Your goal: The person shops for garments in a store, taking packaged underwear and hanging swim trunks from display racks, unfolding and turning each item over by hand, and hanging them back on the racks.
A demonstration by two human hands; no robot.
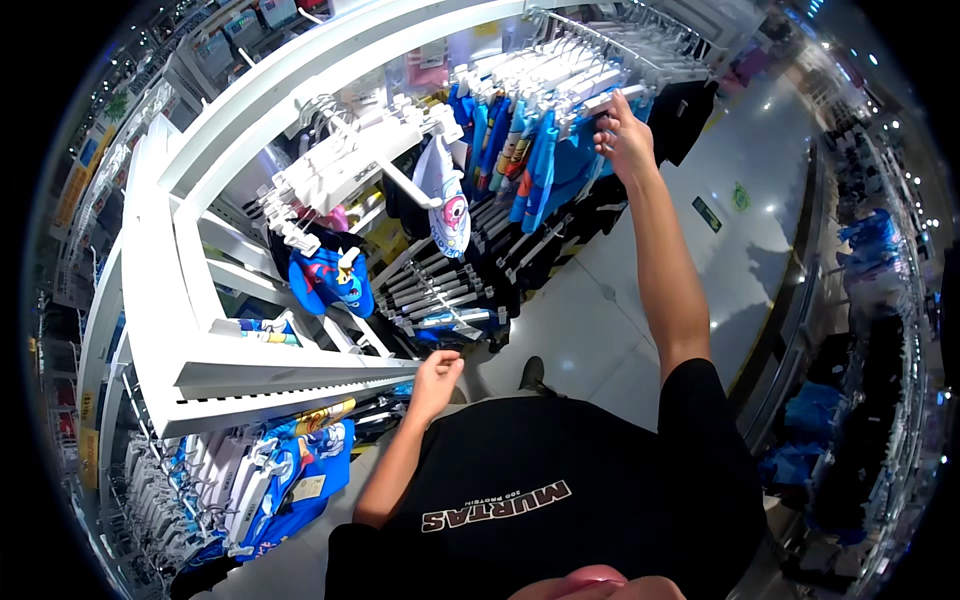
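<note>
My right hand (626, 142) reaches out to a rail of children's clothes. Its fingertips touch the end of a white hanger (611, 99); whether they grip it I cannot tell. Blue printed garments (536, 176) hang from the white hangers there. Close to my body, my left hand (437, 382) has its fingers curled together, with nothing visible in it. It is near the end of a white shelf frame (300, 375). Just beyond it hang dark and blue garments (457, 326) on a lower row.
Blue printed swim caps (330, 281) and a white printed cap (446, 199) hang from prongs inside the frame. More blue clothes (300, 480) hang at lower left. A tiled floor (592, 300) runs between this stand and clothing racks (847, 420) on the right.
</note>
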